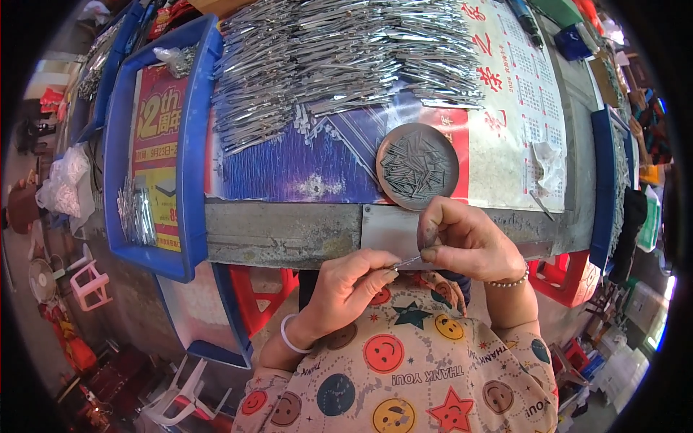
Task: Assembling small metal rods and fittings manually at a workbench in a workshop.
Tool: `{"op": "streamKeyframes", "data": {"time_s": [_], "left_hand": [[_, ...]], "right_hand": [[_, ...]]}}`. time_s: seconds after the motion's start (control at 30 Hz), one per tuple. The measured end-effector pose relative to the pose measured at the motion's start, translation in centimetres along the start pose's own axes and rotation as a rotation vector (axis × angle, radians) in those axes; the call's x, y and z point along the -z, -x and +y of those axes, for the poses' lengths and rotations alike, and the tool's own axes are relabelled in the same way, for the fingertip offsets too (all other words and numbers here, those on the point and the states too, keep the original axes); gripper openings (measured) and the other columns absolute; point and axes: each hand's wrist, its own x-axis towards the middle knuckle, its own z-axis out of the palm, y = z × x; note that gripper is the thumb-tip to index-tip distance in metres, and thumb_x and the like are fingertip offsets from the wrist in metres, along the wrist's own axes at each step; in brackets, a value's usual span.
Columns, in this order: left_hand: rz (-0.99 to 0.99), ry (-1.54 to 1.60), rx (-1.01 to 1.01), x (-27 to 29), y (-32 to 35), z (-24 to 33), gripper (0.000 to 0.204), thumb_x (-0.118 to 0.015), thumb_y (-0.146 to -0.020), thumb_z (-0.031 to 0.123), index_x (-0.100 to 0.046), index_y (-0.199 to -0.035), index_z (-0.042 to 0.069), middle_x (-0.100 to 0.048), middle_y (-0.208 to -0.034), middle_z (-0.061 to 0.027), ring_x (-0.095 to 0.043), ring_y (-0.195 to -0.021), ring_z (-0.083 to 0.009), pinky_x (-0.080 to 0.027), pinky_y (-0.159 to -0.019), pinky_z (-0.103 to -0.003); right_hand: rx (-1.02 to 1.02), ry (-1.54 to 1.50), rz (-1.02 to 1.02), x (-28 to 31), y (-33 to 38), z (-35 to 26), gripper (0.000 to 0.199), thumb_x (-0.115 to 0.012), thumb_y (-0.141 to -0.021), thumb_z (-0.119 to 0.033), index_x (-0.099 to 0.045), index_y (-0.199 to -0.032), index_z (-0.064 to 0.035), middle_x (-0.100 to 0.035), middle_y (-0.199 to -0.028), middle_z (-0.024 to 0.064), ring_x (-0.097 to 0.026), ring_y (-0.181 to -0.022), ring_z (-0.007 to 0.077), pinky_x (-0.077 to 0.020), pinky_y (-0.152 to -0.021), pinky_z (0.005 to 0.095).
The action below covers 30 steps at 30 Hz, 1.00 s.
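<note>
Close to the table's front edge, my two hands meet over the patterned apron. Between them is a thin metal piece (408, 261), too small to make out in detail. My left hand (346, 289) pinches one end between thumb and forefinger. My right hand (473, 242) is closed at the other end, thumb against bent fingers. Just beyond the right hand stands a round dish (452, 148) of small metal pins (415, 169). Farther back, long thin metal strips (339, 54) lie in dense rows across the table.
A blue tray (112, 162) at left holds some metal strips (136, 213) and a plastic bag (173, 61). Another blue tray (602, 173) stands at right. Crumpled white paper (548, 164) and a loose metal piece (541, 205) lie right of the dish. Red stools (570, 280) are under the table.
</note>
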Motion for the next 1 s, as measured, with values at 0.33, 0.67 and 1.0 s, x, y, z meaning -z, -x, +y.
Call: {"op": "streamKeyframes", "data": {"time_s": [0.33,0.67,1.0], "left_hand": [[0.033,-0.597,-0.350,-0.2,0.7,-0.1,0.032,-0.070,-0.071,-0.001,-0.061,-0.102,0.000,-0.057,-0.072,-0.0087,-0.058,-0.061,-0.0251,-0.046,-0.054,-0.034],[0.085,-0.785,-0.455,0.2,0.6,-0.4,0.036,-0.064,-0.066,0.001,-0.061,-0.102,-0.003,-0.058,-0.077,-0.0091,-0.058,-0.063,-0.0226,-0.045,-0.055,-0.033],[0.064,-0.932,-0.511,0.2,0.5,0.3,0.032,-0.064,-0.071,0.007,-0.062,-0.101,-0.003,-0.057,-0.077,-0.0077,-0.055,-0.061,-0.0192,-0.044,-0.054,-0.030]], "right_hand": [[0.042,0.562,-0.007,-1.5,0.8,-0.6,0.013,-0.058,-0.084,-0.002,-0.048,-0.093,0.0002,-0.051,-0.071,0.0063,-0.052,-0.065,0.0124,-0.0433,-0.059,0.0299],[-0.003,0.364,0.183,-1.4,0.9,2.2,0.017,-0.064,-0.089,-0.010,-0.054,-0.083,0.0018,-0.057,-0.068,0.0038,-0.051,-0.059,0.0071,-0.0437,-0.053,0.0245],[0.009,0.323,0.183,-1.5,0.9,3.7,0.019,-0.064,-0.090,-0.013,-0.054,-0.081,-0.0004,-0.054,-0.061,0.0003,-0.047,-0.055,0.0037,-0.0393,-0.048,0.0228]]}}
